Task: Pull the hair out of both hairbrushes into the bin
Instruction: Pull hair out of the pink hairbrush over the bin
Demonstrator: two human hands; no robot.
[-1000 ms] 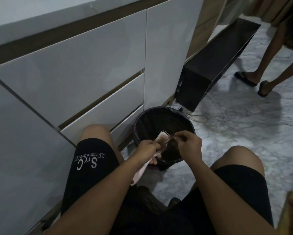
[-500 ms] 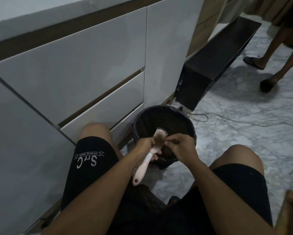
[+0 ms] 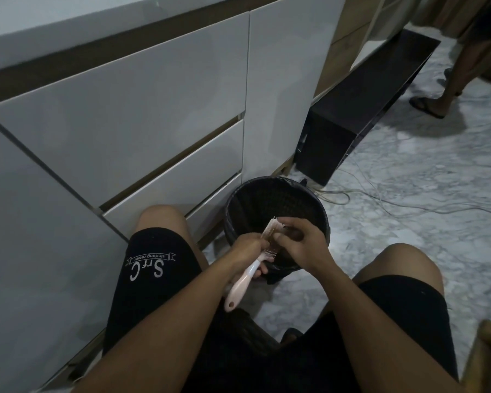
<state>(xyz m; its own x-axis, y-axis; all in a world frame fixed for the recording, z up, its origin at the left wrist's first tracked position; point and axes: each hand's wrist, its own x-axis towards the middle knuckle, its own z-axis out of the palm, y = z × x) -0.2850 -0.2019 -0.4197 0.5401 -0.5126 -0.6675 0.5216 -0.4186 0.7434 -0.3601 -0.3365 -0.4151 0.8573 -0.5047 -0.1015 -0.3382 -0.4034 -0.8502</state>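
From the head camera we see our left hand (image 3: 248,246) gripping two pink brushes (image 3: 243,283) over the bin's (image 3: 322,219) near rim, handle towards us, heads tilted up and away. Our right hand (image 3: 301,241) pinches at the upper bristles, now covering the head more than before. Cabinet (image 3: 153,109) left; open floor (image 3: 409,208) right.

A home room: glossy white cabinet drawers (image 3: 131,114), marble-patterned floor (image 3: 409,222), loose cables (image 3: 380,199), a wastebin (image 3: 321,207).
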